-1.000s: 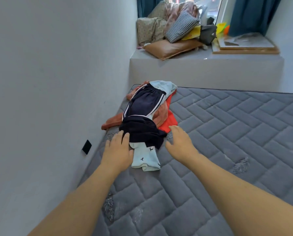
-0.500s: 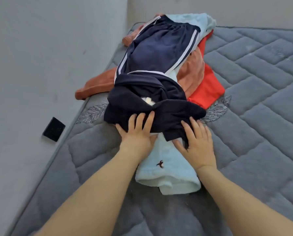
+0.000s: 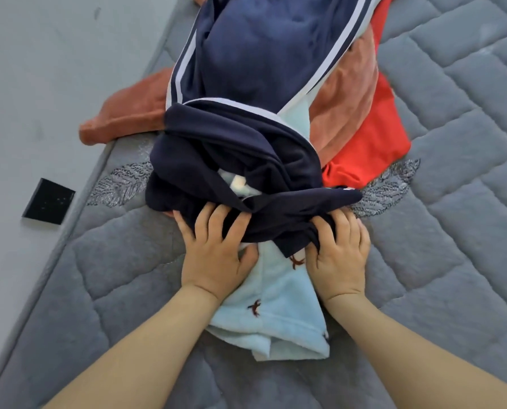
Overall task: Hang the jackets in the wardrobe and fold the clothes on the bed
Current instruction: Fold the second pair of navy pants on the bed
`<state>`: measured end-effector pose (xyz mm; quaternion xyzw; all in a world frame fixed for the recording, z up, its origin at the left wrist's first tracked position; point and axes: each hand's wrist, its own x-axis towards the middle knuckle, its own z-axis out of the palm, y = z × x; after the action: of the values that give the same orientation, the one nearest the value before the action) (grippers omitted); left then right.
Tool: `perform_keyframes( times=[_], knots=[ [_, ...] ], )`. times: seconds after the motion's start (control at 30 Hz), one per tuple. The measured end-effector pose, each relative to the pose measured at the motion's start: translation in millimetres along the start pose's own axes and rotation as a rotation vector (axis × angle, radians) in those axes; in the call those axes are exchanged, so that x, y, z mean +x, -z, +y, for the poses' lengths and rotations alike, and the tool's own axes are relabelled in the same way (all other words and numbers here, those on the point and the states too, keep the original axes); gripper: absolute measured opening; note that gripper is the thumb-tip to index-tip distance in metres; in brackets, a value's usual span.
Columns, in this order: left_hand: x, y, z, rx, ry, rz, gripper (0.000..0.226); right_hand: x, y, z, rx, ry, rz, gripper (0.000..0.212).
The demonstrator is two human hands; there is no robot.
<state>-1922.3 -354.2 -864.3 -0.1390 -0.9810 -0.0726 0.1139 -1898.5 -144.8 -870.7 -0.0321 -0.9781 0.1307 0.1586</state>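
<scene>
The striped navy garment (image 3: 264, 51) is cut off at 12 o'clock; the right hand (image 3: 336, 255) has its fingertips hidden in dark cloth.

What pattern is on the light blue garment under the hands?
Small dark red bird-like motifs on the light blue garment, clearest in the head view.
</scene>
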Motion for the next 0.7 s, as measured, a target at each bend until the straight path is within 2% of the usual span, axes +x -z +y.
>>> perform_keyframes(
  times=[0.13,0.27,0.33,0.43,0.53,0.7],
  knots=[
    [6,8,5,-0.009,-0.022,-0.005,0.046,0,4,-1,0.022,0.003,-0.006,0.038],
    [16,22,20,0.045,0.083,-0.142,0.054,-3,4,1,0.080,0.001,0.027,0.037],
    [17,33,33,0.099,0.128,-0.225,0.050,-3,10,-1,0.140,-0.001,0.033,0.032],
    [-1,54,55,0.264,0.030,-0.267,0.044,-13,30,0,0.306,0.085,0.002,0.017],
    [-51,64,89,0.317,-0.098,-0.284,0.040,-60,57,21,0.309,0.191,-0.102,0.009],
    [-131,83,161,0.194,-0.072,-0.424,0.040,-184,127,75,0.228,0.181,-0.182,0.007]
  ],
)
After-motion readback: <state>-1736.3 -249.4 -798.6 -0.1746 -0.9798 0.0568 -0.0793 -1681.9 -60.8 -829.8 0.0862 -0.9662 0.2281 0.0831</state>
